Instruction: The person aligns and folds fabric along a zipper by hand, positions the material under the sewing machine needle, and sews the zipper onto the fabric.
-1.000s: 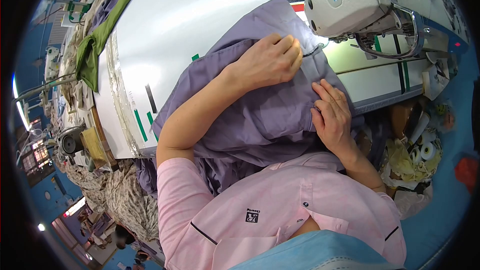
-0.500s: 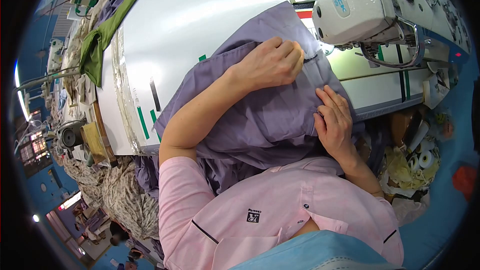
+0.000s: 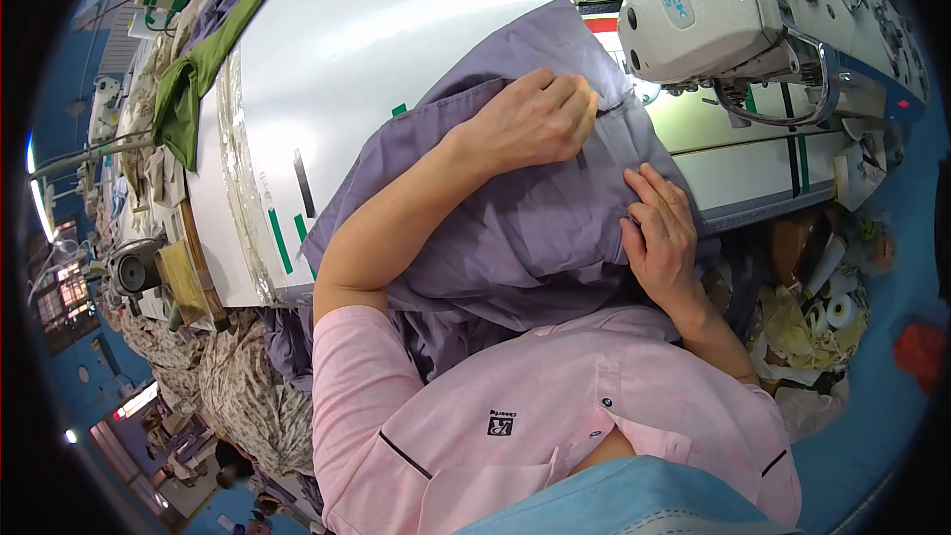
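A purple garment [image 3: 475, 228] lies spread over the white sewing table and hangs down to my lap. My left hand [image 3: 543, 121] is closed in a fist on its upper part, the fingertips turned down and hidden. A short, thin dark thing [image 3: 616, 104] shows beside those fingers; whether it is a tool or part of the cloth I cannot tell. Lower right, my right hand [image 3: 662, 233] rests on the garment near its edge, with fingers stretched out and the thumb close to the bent forefinger. Just beyond the cloth stands the white sewing machine head [image 3: 693, 15].
Green tape strips [image 3: 280, 241] mark the white table [image 3: 327, 50]. Green cloth [image 3: 178, 109] hangs over its left end. Patterned fabric [image 3: 238, 386] is heaped below left. A bin with scraps and thread spools [image 3: 840, 312] stands under the table at the right.
Both hands keep nearly the same places on the garment. The left fist has shifted very slightly up and left; the view has moved a little too.
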A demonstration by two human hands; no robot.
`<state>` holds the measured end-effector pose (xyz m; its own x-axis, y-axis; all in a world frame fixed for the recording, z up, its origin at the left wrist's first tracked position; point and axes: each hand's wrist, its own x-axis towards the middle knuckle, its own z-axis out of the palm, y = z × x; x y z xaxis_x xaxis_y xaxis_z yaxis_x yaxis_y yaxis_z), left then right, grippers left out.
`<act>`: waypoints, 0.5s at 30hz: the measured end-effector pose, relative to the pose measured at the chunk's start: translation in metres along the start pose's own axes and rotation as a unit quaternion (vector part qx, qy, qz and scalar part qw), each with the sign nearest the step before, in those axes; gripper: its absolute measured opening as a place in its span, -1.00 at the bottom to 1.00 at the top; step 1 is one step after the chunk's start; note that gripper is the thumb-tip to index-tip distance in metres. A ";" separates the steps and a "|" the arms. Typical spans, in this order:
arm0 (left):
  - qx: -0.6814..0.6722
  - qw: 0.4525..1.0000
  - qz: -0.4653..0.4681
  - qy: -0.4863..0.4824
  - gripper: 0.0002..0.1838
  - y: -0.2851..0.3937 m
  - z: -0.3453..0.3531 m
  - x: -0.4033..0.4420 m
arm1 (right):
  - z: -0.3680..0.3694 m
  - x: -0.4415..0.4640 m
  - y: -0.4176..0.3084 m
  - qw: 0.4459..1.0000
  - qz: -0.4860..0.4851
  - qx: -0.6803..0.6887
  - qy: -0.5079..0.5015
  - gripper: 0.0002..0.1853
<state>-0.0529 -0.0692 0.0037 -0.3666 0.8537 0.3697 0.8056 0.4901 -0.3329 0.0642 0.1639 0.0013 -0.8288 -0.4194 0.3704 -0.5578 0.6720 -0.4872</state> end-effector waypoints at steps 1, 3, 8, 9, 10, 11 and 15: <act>0.001 1.000 0.000 -0.005 -0.67 0.000 -0.001 0.000 | 0.000 0.000 0.000 1.000 0.000 -0.001 -0.001 -0.85; 0.000 1.000 0.000 -0.014 -0.65 0.001 -0.004 0.001 | 0.000 0.001 -0.001 1.000 0.000 -0.001 -0.001 -0.85; -0.001 0.999 0.005 -0.032 -0.60 0.003 -0.008 0.002 | -0.001 0.000 -0.001 1.000 0.000 -0.003 -0.003 -0.85; -0.004 0.999 0.004 -0.039 -0.60 0.003 -0.009 0.003 | -0.001 0.001 -0.001 1.000 0.000 -0.003 -0.003 -0.85; -0.006 0.999 0.003 -0.046 -0.60 0.004 -0.011 0.003 | -0.001 0.001 -0.001 1.000 0.000 -0.003 -0.003 -0.85; -0.009 0.999 0.002 -0.053 -0.60 0.004 -0.013 0.004 | -0.001 0.001 -0.001 1.000 0.000 -0.003 -0.003 -0.85; -0.018 0.997 -0.005 -0.069 -0.59 0.007 -0.016 0.004 | -0.001 0.000 -0.002 1.000 0.002 -0.006 -0.003 -0.85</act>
<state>-0.0418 -0.0651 0.0171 -0.4329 0.8665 0.2486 0.8171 0.4937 -0.2977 0.0648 0.1632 0.0028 -0.8313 -0.4203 0.3637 -0.5539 0.6806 -0.4796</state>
